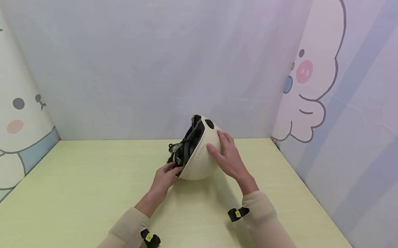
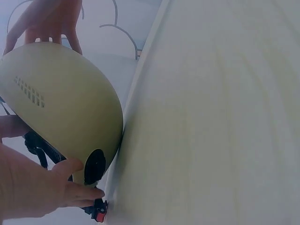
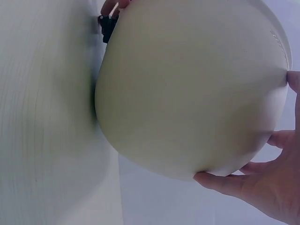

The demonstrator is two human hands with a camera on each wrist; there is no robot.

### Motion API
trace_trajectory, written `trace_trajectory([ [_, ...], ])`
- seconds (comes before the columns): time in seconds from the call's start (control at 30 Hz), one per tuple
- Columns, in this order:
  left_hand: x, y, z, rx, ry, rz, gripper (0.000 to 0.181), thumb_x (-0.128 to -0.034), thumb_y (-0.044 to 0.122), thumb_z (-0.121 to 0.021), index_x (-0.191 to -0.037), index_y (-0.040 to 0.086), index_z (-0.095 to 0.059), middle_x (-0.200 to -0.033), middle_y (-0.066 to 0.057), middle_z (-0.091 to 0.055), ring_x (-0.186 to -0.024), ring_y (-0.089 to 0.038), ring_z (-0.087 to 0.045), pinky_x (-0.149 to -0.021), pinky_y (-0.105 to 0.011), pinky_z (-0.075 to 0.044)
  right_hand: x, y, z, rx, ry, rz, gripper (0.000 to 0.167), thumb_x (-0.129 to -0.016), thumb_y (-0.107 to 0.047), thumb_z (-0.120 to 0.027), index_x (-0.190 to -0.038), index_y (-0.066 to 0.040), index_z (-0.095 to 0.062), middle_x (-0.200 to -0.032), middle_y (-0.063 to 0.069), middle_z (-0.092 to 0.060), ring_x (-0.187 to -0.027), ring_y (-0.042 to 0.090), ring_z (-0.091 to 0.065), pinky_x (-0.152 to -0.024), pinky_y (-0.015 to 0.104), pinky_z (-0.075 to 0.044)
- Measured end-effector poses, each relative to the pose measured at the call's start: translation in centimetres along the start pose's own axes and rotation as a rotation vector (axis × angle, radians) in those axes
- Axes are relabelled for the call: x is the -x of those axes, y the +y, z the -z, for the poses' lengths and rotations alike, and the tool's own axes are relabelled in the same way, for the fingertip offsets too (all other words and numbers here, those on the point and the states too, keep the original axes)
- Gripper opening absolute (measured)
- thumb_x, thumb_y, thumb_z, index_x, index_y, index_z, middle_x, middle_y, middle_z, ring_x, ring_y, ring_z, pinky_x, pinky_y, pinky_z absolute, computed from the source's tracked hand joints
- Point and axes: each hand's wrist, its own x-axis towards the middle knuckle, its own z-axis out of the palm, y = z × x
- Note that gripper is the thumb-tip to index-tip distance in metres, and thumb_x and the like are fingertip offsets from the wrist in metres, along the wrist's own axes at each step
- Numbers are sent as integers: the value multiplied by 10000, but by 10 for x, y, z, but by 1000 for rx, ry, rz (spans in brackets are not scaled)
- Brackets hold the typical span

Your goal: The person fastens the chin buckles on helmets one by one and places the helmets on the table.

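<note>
A cream helmet (image 1: 200,162) is tilted on the table, its hollow side turned to the left. Black straps and lining (image 1: 186,145) show inside it. My left hand (image 1: 164,179) grips the lower rim; in the left wrist view the left hand (image 2: 37,185) has thumb and fingers about the edge beside a black oval vent (image 2: 95,166). Close to those fingertips hangs a buckle with a red part (image 2: 100,215). On the outer shell rests my right hand (image 1: 231,157). Its fingers are spread over the curve, as the right wrist view of the right hand (image 3: 267,183) shows.
The helmet stands on a pale yellow-green table (image 1: 87,185). Behind it rises a light fabric wall (image 1: 147,62), and side walls with cartoon animals close in the left and right. Each sleeve carries a small black wrist camera (image 1: 150,240).
</note>
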Motion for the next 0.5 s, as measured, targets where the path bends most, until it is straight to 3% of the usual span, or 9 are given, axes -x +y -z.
trace_trajectory([
  [0.17, 0, 2, 1, -1, -14, 20, 595, -984, 149, -586, -1490, -77, -370, -1531, -319, -305, -1321, -428, -458, -1067, -494, -407, 0, -1, -1, -6, 1, 4, 755, -988, -504, -536, -1571, -82, -305, -1569, 181, -277, -1418, 371, -318, -1122, 565, -300],
  [0.33, 0, 2, 2, 8, -10, 28, 632, -972, 142, -593, -1498, -94, -334, -1528, -321, -306, -1324, -401, -455, -1064, -486, -413, 1, -2, -1, 0, 15, 17, 765, -988, -527, -523, -1557, -54, -327, -1584, 197, -264, -1440, 384, -285, -1133, 571, -275],
  [0.5, 0, 2, 1, 6, 33, 42, 656, -959, 186, -634, -1487, -92, -362, -1476, -281, -405, -1150, -271, -541, -1001, -429, -457, 2, -3, 3, -11, 23, 7, 779, -993, -502, -528, -1553, -9, -306, -1627, 189, -207, -1485, 351, -211, -1164, 526, -236],
])
